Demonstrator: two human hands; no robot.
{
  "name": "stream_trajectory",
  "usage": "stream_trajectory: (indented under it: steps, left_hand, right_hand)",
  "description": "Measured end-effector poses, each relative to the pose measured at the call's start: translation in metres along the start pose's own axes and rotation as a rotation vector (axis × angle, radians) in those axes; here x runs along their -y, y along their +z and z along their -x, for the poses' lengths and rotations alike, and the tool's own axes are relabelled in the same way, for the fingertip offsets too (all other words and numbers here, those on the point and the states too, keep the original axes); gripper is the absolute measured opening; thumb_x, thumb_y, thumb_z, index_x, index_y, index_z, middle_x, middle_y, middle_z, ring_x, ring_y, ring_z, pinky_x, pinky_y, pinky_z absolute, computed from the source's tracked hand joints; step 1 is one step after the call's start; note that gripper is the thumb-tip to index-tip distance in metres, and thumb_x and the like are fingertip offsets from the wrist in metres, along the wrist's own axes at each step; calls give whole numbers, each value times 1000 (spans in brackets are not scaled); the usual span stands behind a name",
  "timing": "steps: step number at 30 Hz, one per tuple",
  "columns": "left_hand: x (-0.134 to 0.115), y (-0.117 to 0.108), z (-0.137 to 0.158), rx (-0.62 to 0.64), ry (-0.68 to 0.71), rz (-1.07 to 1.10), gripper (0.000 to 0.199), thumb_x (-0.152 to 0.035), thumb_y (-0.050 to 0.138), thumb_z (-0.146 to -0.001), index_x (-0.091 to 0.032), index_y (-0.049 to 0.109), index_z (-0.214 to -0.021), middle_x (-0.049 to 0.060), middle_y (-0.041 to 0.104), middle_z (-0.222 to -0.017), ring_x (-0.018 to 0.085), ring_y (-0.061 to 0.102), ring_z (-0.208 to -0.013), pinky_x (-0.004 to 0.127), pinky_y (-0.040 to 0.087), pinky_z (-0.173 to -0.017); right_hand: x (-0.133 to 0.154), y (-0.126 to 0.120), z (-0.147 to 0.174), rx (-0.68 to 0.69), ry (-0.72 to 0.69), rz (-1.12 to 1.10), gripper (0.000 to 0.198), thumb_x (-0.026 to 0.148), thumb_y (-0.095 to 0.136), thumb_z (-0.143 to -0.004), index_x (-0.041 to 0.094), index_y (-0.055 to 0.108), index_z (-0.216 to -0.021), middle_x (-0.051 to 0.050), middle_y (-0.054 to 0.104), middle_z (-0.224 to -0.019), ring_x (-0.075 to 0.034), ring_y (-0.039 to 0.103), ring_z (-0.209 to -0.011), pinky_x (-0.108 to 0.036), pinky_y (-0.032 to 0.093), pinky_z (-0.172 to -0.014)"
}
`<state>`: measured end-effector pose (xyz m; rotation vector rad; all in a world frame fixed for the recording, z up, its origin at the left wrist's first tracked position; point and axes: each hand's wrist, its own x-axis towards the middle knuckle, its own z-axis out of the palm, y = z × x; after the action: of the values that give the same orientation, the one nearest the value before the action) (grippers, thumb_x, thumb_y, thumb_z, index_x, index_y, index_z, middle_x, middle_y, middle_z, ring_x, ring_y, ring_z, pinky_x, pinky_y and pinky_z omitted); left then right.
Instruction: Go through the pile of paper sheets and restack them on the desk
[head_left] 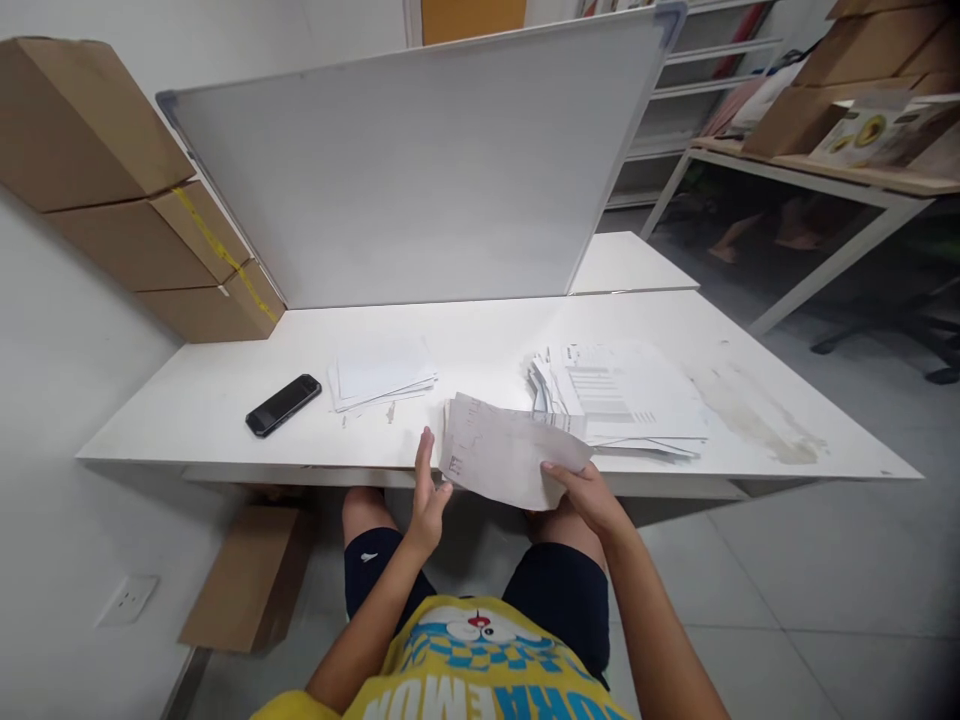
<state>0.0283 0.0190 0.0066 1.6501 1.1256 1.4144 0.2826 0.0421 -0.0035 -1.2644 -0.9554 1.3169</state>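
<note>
My right hand (589,492) grips the right end of a sheet of paper (510,455), thumb on top and fingers underneath. Reddish handwriting shows near the sheet's left edge, and it hangs over the front edge of the desk. Just left of the sheet, my left hand (430,505) is upright with its fingers stretched and the thumb apart, holding nothing. A thick pile of printed papers (637,395) lies behind and right of the sheet. Further left rests a smaller stack of blank white paper (382,368).
A black phone (283,404) lies on the white desk (480,345), left of the small stack. Behind stands a whiteboard (420,170). Cardboard boxes (112,180) are stacked at left, with another box (244,580) on the floor. A second table (825,175) stands at right, with a person's feet beneath.
</note>
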Motion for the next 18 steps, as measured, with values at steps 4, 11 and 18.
stream_trajectory:
  steps: [4,11,18]
  left_hand:
    - [-1,3,-8,-88,-77,31,69,-47,50,-91,-31,18,-149,12,35,-149,27,38,-135,45,30,-110]
    - [6,1,-45,-57,-19,-149,51,-33,56,-87,-23,43,-135,10,55,-119,23,49,-118,41,36,-105]
    - [10,11,-38,2,-43,-103,29,-28,49,-90,-22,52,-118,8,59,-115,22,53,-116,40,38,-103]
  right_hand:
    - [14,3,1,-62,-170,220,32,50,72,-66,21,73,-80,-6,73,-86,-29,65,-90,-43,51,-84]
    - [24,11,-11,-186,-301,231,24,46,69,-66,23,69,-71,-4,71,-76,-27,64,-80,-41,50,-79]
    - [-7,9,-21,-276,-231,33,36,46,74,-60,19,68,-82,-7,73,-85,-26,64,-85,-39,49,-81]
